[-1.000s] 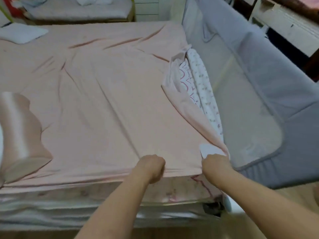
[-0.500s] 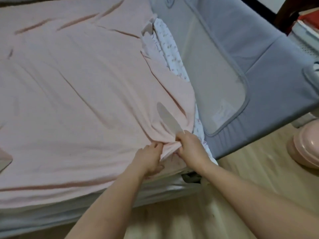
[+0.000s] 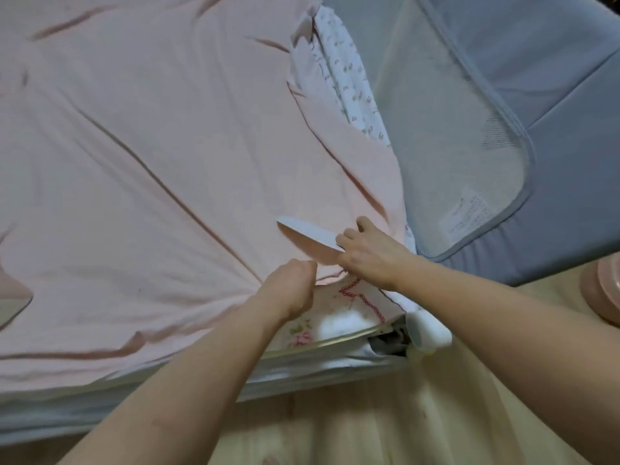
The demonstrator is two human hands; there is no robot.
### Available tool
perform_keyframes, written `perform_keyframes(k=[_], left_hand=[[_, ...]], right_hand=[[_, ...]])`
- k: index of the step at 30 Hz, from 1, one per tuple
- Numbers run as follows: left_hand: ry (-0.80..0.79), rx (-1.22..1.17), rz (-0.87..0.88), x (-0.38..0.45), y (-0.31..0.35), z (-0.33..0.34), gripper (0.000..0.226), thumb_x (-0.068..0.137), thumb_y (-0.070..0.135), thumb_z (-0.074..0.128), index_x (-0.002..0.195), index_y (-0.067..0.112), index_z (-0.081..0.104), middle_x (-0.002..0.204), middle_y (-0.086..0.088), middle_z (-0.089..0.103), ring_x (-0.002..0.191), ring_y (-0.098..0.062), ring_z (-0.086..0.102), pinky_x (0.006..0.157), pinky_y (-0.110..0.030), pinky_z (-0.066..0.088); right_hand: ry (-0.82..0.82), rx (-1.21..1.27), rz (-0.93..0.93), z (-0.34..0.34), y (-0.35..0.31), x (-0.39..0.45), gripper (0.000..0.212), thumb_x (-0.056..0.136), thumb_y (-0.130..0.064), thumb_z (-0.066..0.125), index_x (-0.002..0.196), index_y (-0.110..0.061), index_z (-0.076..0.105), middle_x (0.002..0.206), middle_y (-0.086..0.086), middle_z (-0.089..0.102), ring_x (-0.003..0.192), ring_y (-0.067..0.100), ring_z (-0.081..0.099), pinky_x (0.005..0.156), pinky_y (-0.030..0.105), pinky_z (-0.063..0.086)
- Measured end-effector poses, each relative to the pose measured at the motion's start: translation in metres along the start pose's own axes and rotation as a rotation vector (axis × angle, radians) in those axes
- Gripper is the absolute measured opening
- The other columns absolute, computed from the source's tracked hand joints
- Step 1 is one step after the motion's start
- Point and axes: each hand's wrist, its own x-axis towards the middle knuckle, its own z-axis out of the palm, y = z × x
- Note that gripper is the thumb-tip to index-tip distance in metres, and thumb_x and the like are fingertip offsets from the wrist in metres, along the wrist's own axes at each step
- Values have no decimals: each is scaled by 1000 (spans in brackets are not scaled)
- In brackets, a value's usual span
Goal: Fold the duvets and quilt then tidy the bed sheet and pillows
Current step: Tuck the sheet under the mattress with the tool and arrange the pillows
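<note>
At the far left edge a glossy pink pillow (image 3: 13,297) shows only its corner, lying on the bed. The pink bed sheet (image 3: 161,169) spreads over most of the mattress, with long creases that run toward the near right corner, where both hands meet. The left hand (image 3: 290,292) is curled into a fist, bunching the sheet's edge just at that corner. Below it the floral mattress cover (image 3: 335,313) lies bare, with red stitching and a small pink flower print, and the bed's pale lower layers run along the near side. The right hand (image 3: 372,255), just beside the left, pinches the sheet's corner, from which a stiff white tab (image 3: 307,231) juts out leftward over the pink cloth. Farther back, a white printed fabric (image 3: 349,78) is wedged between the sheet and the grey mesh bed rail (image 3: 469,129) on the right. A pink round object (image 3: 604,293) sits on the wooden floor (image 3: 335,431) at the far right.
</note>
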Motion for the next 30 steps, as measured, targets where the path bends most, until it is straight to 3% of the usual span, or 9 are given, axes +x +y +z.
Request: perform_keyframes(k=[2, 6, 9, 11, 13, 15, 18, 23, 30], left_hand=[[33, 66, -63, 4, 5, -2, 24, 88, -1, 42, 104, 7, 58, 110, -14, 56, 98, -31, 56, 70, -33, 38], [117, 78, -154, 14, 12, -29, 27, 94, 7, 38, 118, 8, 51, 118, -18, 59, 107, -37, 57, 82, -39, 44], [101, -22, -165, 11, 11, -50, 29, 94, 17, 40, 120, 7, 47, 117, -20, 59, 104, -38, 56, 78, -37, 41], [26, -103, -124, 2, 21, -56, 34, 94, 31, 43, 117, 7, 46, 113, -18, 60, 96, -34, 55, 75, -36, 41], [-47, -181, -93, -6, 39, -58, 45, 90, 46, 47, 117, 10, 48, 107, -12, 60, 91, -28, 55, 76, -36, 45], [-66, -214, -77, -7, 51, -56, 52, 84, 53, 54, 116, 13, 49, 103, -8, 61, 88, -26, 57, 76, -36, 48], [-78, -51, 3, -1, 61, -52, 51, 83, 38, 59, 123, 11, 43, 109, -13, 61, 95, -31, 57, 79, -39, 49], [-94, -17, 43, 4, 56, -25, 33, 92, 24, 47, 121, 14, 57, 120, -10, 62, 108, -30, 56, 88, -37, 47], [-108, -114, 89, 4, 56, 21, 43, 99, 21, 41, 142, 23, 45, 135, -6, 56, 119, -28, 52, 92, -33, 42]], right_hand=[[-43, 107, 15, 0, 10, -7, 31, 76, 7, 52, 97, -13, 62, 78, 5, 47, 85, 30, 55, 103, 46, 35], [-29, 221, 38, -25, 31, -14, 41, 83, -4, 47, 121, -19, 48, 89, 6, 52, 81, 29, 54, 62, 32, 33], [-28, 107, 71, -28, 31, -15, 58, 87, -19, 53, 141, -24, 31, 103, 9, 51, 69, 24, 47, 55, 32, 34], [-52, 80, 222, -29, 23, -22, 72, 87, -5, 52, 150, -18, 19, 108, 13, 49, 74, 27, 54, 54, 34, 39], [-181, -64, 289, -34, 16, -31, 55, 89, 4, 45, 142, -6, 37, 119, 16, 54, 101, 34, 59, 71, 37, 51], [-332, -175, 294, -39, 12, -37, 43, 91, 4, 41, 134, -1, 46, 130, 17, 53, 118, 39, 53, 87, 44, 50], [-325, -114, 369, -46, 24, -51, 36, 89, 5, 45, 120, -8, 58, 121, 3, 59, 111, 26, 58, 62, 30, 43], [-209, -178, 343, -19, 13, -82, 33, 89, -1, 43, 119, -10, 55, 114, 13, 55, 105, 29, 47, 82, 39, 39], [-220, 35, 225, 9, 15, -119, 46, 87, 0, 54, 128, -11, 38, 120, 18, 37, 88, 27, 52, 63, 34, 42]])
